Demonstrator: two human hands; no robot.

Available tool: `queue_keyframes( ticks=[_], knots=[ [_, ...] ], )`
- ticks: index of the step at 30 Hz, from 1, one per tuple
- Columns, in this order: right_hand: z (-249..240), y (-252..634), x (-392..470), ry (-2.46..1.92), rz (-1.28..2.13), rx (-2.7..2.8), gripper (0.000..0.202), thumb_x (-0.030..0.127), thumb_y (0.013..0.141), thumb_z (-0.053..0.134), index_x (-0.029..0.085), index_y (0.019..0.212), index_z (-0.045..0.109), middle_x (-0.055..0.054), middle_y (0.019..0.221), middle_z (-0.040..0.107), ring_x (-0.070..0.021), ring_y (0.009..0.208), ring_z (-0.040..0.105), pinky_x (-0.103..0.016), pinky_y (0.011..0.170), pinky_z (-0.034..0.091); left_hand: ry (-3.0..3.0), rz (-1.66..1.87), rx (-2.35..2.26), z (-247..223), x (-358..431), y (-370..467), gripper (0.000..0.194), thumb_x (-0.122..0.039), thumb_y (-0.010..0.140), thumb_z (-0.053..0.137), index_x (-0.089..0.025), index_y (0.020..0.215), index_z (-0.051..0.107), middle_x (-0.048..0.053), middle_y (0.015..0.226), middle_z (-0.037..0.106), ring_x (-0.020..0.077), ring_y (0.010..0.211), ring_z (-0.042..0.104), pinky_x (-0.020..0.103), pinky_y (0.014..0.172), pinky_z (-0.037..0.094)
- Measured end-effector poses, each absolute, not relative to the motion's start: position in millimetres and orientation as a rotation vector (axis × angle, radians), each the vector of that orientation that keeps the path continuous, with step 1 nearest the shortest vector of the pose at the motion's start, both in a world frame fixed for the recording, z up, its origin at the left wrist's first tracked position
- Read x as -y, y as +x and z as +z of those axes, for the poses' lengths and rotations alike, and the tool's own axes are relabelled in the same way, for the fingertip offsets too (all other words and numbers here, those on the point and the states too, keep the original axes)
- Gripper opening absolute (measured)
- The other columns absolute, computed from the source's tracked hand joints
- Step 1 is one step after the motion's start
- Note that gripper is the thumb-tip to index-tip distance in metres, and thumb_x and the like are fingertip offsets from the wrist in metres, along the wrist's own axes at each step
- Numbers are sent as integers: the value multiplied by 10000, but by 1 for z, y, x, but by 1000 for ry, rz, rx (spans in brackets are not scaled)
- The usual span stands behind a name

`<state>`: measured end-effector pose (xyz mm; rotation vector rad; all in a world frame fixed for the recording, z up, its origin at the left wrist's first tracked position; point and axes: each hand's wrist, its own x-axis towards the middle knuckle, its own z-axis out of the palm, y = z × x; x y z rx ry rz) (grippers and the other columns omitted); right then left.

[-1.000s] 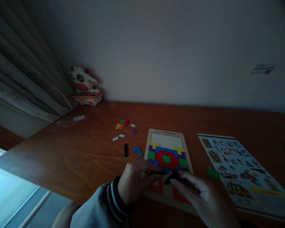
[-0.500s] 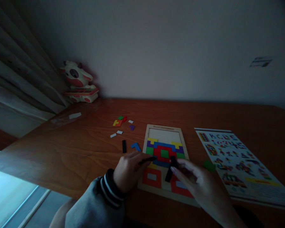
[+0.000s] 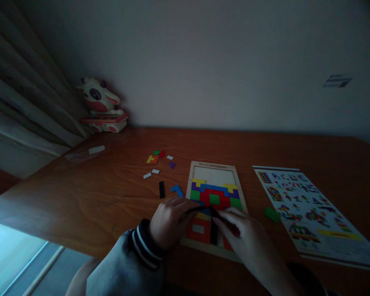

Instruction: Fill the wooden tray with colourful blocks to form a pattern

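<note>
A wooden puzzle board [image 3: 214, 165] lies below both hands, its middle and lower part filled with coloured pieces, its top part bare. My left hand [image 3: 169, 220] pinches a thin black piece [image 3: 200, 208] over the board's left side. My right hand [image 3: 239, 224] is closed on a black piece [image 3: 213, 232] that stands over the lower middle of the board. The two black pieces meet or overlap near the fingertips. Around the green piece [image 3: 214, 199] in the board runs a red shape.
Left of the board lie a black bar [image 3: 162, 190], a blue piece [image 3: 176, 190] and several small coloured pieces. A green block [image 3: 271, 214] touches a printed sheet [image 3: 314, 213] at the right. A cow toy [image 3: 101, 106] stands at the back left.
My right hand has moved left, bringing its black piece closer to my left hand and more upright. The green block at the right shows more fully now.
</note>
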<state>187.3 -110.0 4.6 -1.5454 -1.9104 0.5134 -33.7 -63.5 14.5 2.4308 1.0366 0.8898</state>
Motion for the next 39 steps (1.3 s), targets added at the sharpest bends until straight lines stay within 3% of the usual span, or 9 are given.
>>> queue_keyframes(
  ticks=[6,12,21,26,31,39],
  knots=[
    [5,187,110,-1523,350,2026,249,301,931,518,264,992,757,-59,898,751,-206,784,710,-323,734,586,2446,897,-1017,16,64,-35,200,-219,961,559,-214,1111,692,49,986,733,164,859,694,274,784,579],
    [15,212,106,-1630,371,1824,346,428,893,563,257,1171,677,-47,888,772,-207,744,737,-295,627,597,2514,881,-882,16,68,-33,190,-224,973,544,-210,1072,706,61,974,690,164,869,658,276,775,562],
    [24,210,111,-1624,424,1835,256,481,893,557,245,874,654,-22,696,738,-167,563,692,-233,477,516,2610,793,-757,21,68,-31,194,-215,994,507,-193,1090,673,57,1001,719,175,894,654,306,808,544],
    [32,204,112,-1512,432,1873,229,437,904,570,240,853,674,-2,666,727,-145,510,670,-222,467,519,2546,855,-671,22,69,-31,179,-193,971,549,-184,1096,677,68,1052,730,171,943,666,308,858,548],
    [34,194,111,-1265,490,1821,119,287,886,605,232,850,704,-13,786,753,-139,660,725,-198,602,579,2320,998,-658,33,73,-33,171,-179,939,605,-194,1070,714,94,1215,684,182,1071,656,307,934,541],
    [27,176,114,-1213,696,1828,113,167,822,633,237,869,708,4,818,760,-131,696,730,-181,623,579,2191,1034,-597,38,77,-34,221,-136,908,641,-197,1107,715,74,1089,739,169,1001,694,274,895,566]
  ],
)
